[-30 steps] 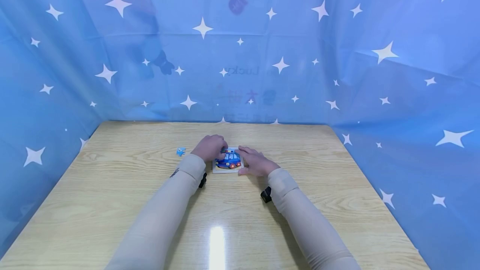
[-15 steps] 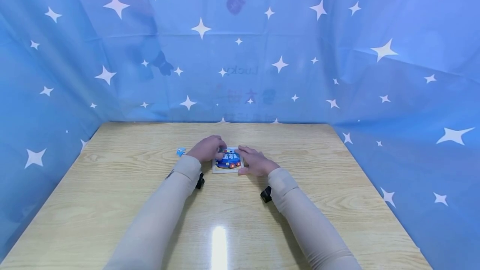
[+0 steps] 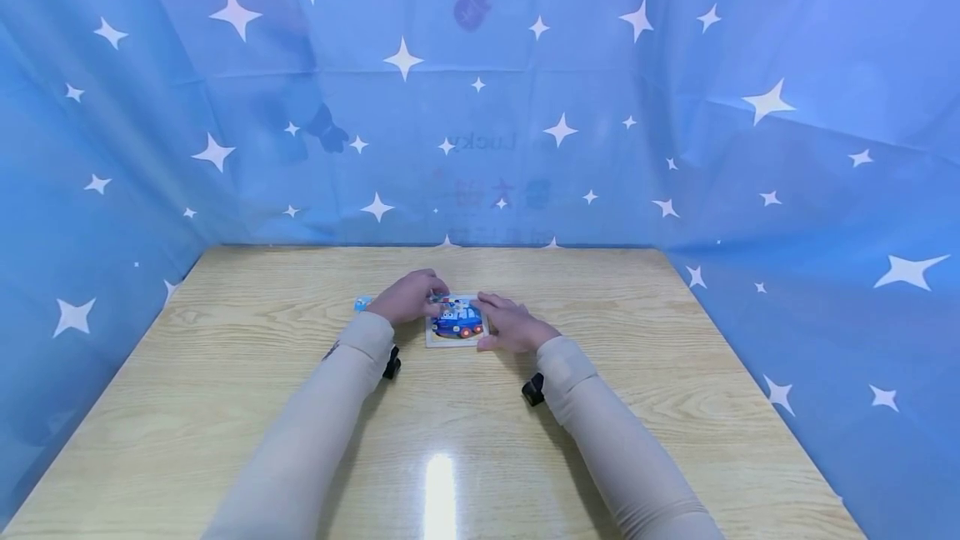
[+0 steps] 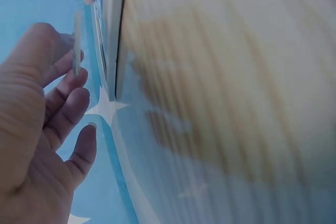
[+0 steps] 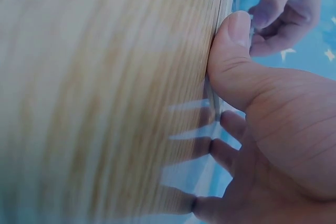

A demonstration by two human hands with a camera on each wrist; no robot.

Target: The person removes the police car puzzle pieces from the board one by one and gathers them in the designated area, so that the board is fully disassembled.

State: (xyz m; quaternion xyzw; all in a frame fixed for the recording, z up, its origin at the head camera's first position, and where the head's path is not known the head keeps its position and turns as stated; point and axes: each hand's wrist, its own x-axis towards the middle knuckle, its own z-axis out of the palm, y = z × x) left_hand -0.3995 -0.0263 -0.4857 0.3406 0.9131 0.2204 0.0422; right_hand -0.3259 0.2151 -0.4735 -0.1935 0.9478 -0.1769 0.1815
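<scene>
A small puzzle board [image 3: 450,345] with a pale frame and a blue cartoon car picture lies flat on the table. Over its left side, my left hand [image 3: 405,298] pinches a thin puzzle piece [image 4: 77,45] between thumb and fingers. The left wrist view shows that piece edge-on, apart from the board, its printed face hidden. At the board's right side, my right hand [image 3: 513,326] holds the frame, thumb near the lower corner and a finger near the upper one. The right wrist view has the thumb [image 5: 236,40] against the board's edge and the other fingertips on the table.
Another loose blue puzzle piece [image 3: 362,303] lies left of my left hand, partly covered by it. The wood-grain table [image 3: 480,423] reaches back to a blue star-patterned curtain [image 3: 480,148], which also hangs along both sides.
My left hand has shifted left, away from the middle of the board, uncovering more of the car picture and covering part of the loose piece. The right hand has stayed in place.
</scene>
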